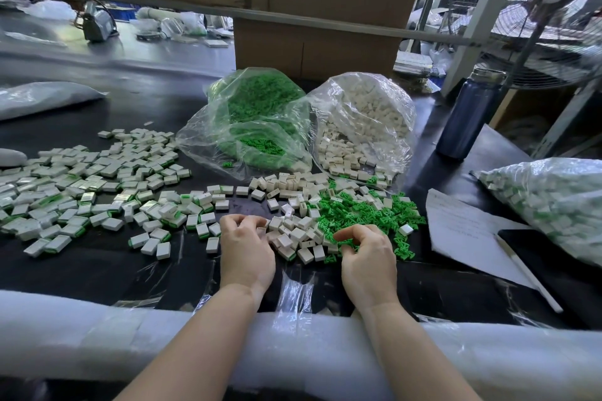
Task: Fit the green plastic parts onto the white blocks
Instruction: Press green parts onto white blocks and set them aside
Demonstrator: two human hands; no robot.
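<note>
green plastic parts (361, 212) lie scattered on the black table (97, 264), right beside loose white blocks (293, 231). left hand (246, 251) has curled fingers pinching a white block, right hand (368, 254) curls its fingers into the green pile, can't tell if it's got one.

- left hand (246, 250): fingertips curled under, contents not discernible
- right hand (368, 256): fingertips buried in green parts (365, 210), grasp hidden
- sheet of paper (469, 231): writing too small to read
- fan (553, 19): blurred, cut by right edge
- bag of finished blocks (553, 202): cut by right edge
</note>
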